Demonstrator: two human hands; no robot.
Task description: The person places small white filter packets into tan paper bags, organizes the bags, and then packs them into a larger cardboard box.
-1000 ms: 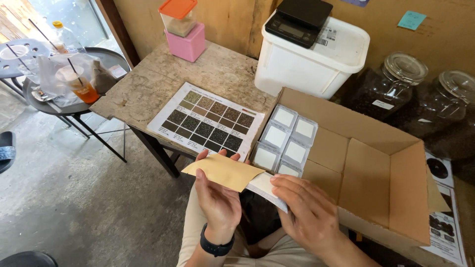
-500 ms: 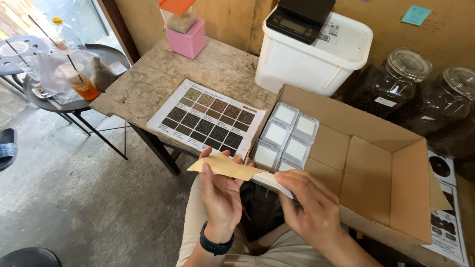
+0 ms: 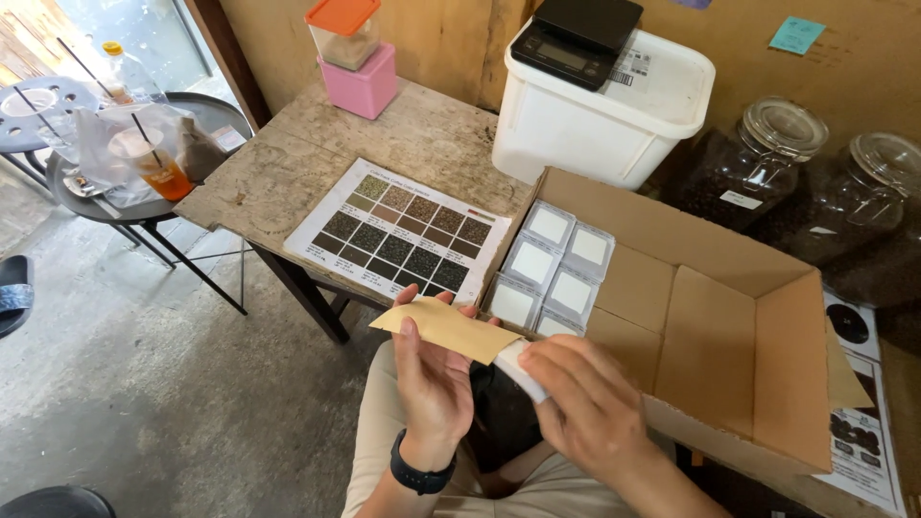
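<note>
My left hand [image 3: 430, 379] grips a tan paper pouch [image 3: 449, 329] from below, thumb on its left edge, a black watch on the wrist. My right hand [image 3: 587, 405] pinches the pouch's white right end [image 3: 518, 365], where a white piece sticks out. Both hands hover over my lap, just in front of an open cardboard box [image 3: 729, 336]. Several small white-topped clear cases [image 3: 552, 264] stand packed in the box's left end.
A stone-topped table [image 3: 288, 163] carries a colour chart of dark squares [image 3: 401, 233], a pink box with an orange-lidded tub [image 3: 357, 58] and a white bin with a black scale [image 3: 604, 91]. Two glass jars [image 3: 767, 163] stand right. A round side table holds an iced drink [image 3: 153, 163].
The pouch has tilted flatter and dropped slightly as both hands shifted. My right hand has slid closer along the pouch's white end.
</note>
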